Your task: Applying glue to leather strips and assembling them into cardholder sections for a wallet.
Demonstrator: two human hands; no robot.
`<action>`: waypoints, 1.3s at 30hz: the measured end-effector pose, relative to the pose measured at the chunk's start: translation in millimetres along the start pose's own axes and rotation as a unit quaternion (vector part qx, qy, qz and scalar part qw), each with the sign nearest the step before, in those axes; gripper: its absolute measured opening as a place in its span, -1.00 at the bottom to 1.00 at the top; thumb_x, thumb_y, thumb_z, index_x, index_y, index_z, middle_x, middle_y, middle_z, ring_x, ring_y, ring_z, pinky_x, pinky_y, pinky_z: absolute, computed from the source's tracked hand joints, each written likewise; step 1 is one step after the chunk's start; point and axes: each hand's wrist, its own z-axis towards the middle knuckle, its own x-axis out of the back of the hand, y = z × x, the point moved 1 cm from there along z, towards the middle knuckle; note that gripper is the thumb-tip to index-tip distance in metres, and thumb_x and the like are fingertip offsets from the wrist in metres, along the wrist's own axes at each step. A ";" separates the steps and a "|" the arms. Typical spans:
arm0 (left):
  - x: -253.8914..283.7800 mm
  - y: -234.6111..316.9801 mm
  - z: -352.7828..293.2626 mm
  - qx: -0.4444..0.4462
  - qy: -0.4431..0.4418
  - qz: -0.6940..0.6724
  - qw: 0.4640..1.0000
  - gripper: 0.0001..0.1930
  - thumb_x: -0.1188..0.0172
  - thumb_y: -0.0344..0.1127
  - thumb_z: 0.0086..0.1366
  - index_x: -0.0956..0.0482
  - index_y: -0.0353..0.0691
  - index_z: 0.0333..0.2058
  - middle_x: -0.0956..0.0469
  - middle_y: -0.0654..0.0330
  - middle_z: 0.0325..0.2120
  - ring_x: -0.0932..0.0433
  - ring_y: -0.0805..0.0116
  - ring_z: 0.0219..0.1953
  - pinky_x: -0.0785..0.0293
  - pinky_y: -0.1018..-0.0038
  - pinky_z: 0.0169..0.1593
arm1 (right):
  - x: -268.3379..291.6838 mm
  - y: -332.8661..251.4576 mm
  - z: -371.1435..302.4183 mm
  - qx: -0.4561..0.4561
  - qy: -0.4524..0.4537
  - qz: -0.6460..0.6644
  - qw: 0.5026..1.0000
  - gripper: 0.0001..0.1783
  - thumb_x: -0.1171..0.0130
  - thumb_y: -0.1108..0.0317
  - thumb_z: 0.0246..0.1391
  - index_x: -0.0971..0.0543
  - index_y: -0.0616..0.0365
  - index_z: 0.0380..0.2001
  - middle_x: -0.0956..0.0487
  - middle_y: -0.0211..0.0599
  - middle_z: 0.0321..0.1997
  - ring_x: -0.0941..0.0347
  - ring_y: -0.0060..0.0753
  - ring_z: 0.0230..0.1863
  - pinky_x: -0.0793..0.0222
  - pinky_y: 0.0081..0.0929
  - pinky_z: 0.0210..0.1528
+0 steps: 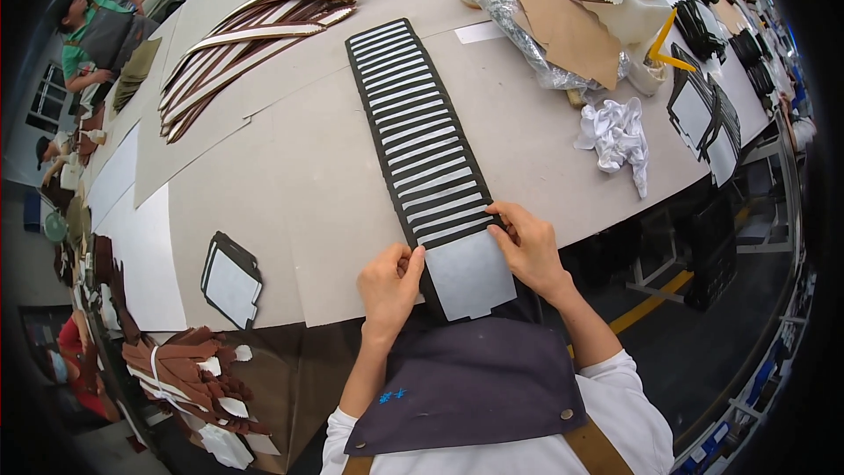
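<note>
Both hands press a grey panel (469, 274) at the table's near edge. The left hand (389, 283) and right hand (528, 246) pinch its sides below a long overlapped row of panels (413, 123).

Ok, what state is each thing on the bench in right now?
Grey flat panel: lying flat at row's near end, pinched by both hands.
Left hand: gripping panel's left edge.
Right hand: gripping its right edge.
Row of dark-edged panels: overlapped, fanned flat.
White crumpled cloth: bunched up.

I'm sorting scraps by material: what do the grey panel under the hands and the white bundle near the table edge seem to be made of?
Grey panel: probably stiff lining board on dark leather or leatherette; it lies flat, matte, cleanly cut. White bundle: soft cloth or tissue, judging by its crumpled folds.
</note>
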 end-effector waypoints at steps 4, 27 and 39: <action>-0.8 3.1 2.6 -0.008 0.007 0.021 1.000 -0.71 -0.26 -0.22 0.22 -0.48 -0.25 -0.59 -0.40 0.20 -0.77 -0.39 0.30 -0.72 -0.28 0.38 -0.57 | -0.7 1.5 2.8 -0.006 -0.004 0.005 1.000 -0.72 -0.22 0.58 0.02 -0.53 0.27 -0.14 -0.38 -0.28 -0.53 -0.29 -0.53 -0.59 -0.28 -0.56 -0.49; -28.3 14.5 16.3 -0.268 0.066 0.160 0.948 -0.79 -0.25 -0.44 0.16 -0.57 -0.23 -0.20 -0.51 0.17 -0.10 -0.46 0.16 -0.01 -0.37 0.29 0.01 | 15.7 2.1 13.5 -0.003 -0.072 -0.035 0.997 -0.85 -0.23 0.57 -0.08 -0.45 0.21 -0.43 -0.47 -0.24 -0.45 -0.49 -0.20 -0.46 -0.38 -0.34 -0.41; -42.9 20.1 20.4 -0.270 0.091 0.206 0.936 -0.78 -0.27 -0.44 0.12 -0.50 -0.24 -0.24 -0.47 0.10 -0.13 -0.42 0.09 0.00 -0.30 0.20 0.04 | 42.5 19.8 31.9 -0.013 0.019 -0.084 0.996 -0.82 -0.26 0.42 -0.05 -0.51 0.17 -0.34 -0.49 -0.21 -0.45 -0.50 -0.20 -0.46 -0.39 -0.37 -0.41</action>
